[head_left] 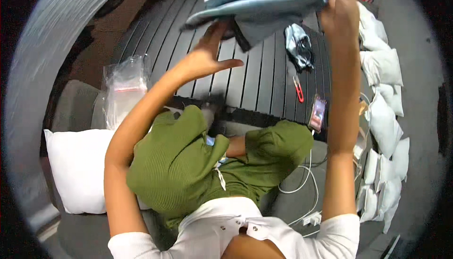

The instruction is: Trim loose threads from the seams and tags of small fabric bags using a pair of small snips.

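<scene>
The blue cloth item (278, 5) is raised above the slatted table (259, 82), its right end gripped in the right hand's (340, 11) fingers. The left hand (205, 58) reaches beneath its left part, thumb spread wide; whether the fingertips touch cannot be told. Holding the gripped end steady should limit twisting.

My left forearm (146, 104) slants inward from a bent elbow (119, 157); left hand (204, 60) loose, thumb (230, 64) well apart from the fingers (218, 32). My right arm (343, 103) reaches nearly straight ahead, right hand (340, 12) farther out, fingers curled.
</scene>
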The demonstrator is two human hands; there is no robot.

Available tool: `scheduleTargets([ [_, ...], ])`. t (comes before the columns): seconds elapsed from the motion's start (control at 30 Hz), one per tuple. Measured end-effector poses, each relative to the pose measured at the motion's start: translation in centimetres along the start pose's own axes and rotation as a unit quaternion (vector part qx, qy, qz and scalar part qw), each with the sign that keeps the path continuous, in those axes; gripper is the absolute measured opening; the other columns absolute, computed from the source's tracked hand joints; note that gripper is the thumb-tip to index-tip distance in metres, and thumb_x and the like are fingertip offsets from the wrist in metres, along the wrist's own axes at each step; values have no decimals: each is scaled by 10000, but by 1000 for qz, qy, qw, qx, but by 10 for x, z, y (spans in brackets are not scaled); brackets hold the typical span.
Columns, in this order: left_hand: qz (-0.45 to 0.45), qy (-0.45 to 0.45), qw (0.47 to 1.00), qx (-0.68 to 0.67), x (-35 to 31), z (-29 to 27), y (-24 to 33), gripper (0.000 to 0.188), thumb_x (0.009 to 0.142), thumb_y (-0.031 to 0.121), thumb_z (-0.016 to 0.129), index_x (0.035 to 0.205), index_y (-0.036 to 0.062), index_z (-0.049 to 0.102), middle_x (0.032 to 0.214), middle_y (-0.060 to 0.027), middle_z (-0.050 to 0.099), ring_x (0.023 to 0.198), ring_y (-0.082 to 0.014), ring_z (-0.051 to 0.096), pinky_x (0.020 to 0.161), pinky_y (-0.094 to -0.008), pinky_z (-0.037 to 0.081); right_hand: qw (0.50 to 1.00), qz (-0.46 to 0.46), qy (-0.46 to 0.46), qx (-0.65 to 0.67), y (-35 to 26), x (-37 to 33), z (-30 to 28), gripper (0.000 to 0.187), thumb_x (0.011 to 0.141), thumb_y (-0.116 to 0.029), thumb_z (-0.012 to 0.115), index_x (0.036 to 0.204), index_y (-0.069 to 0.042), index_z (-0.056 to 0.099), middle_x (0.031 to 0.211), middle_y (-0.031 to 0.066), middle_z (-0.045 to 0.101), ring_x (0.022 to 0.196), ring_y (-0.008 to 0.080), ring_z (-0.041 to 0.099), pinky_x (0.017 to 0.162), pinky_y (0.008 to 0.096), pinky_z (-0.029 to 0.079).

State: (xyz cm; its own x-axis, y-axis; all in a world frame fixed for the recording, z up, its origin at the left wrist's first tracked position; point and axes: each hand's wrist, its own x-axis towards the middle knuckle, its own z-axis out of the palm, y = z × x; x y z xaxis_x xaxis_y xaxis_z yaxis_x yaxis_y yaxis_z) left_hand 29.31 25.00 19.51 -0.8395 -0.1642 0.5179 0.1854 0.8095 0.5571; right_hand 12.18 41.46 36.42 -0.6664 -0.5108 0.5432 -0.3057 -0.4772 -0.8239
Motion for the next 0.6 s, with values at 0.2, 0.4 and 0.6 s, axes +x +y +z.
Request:
scheduleTargets([
  [0.2, -202, 83, 834, -508, 7, 15, -1, 567, 811, 202, 604, 1302, 85, 346, 1237, -82, 456, 1117, -187, 438, 940, -322, 348, 978, 141, 155, 2, 40, -28, -51, 235, 890, -298, 477, 844, -84, 563, 773, 38, 596, 690, 155, 578, 673, 323, 485],
  [0.4, -280, -24, 809, -516, 16, 13, -6, 340, 814, 367, 586, 1014, 93, 560, 913, 3, 569, 826, -100, 559, 765, -273, 452, 941, 326, 63, 69, 91, -58, -47, 168, 875, -264, 524, 816, -108, 543, 728, -19, 565, 616, 84, 535, 574, 242, 450],
  [0.6, -314, 35, 758, -571, 21, -26, -37, 231, 857, 239, 544, 986, 49, 567, 780, -8, 557, 527, -21, 454, 432, -159, 347, 939, 316, 11, -136, 71, -48, -94, 172, 871, -253, 525, 825, -89, 547, 731, -32, 539, 643, 45, 508, 580, 211, 415],
])
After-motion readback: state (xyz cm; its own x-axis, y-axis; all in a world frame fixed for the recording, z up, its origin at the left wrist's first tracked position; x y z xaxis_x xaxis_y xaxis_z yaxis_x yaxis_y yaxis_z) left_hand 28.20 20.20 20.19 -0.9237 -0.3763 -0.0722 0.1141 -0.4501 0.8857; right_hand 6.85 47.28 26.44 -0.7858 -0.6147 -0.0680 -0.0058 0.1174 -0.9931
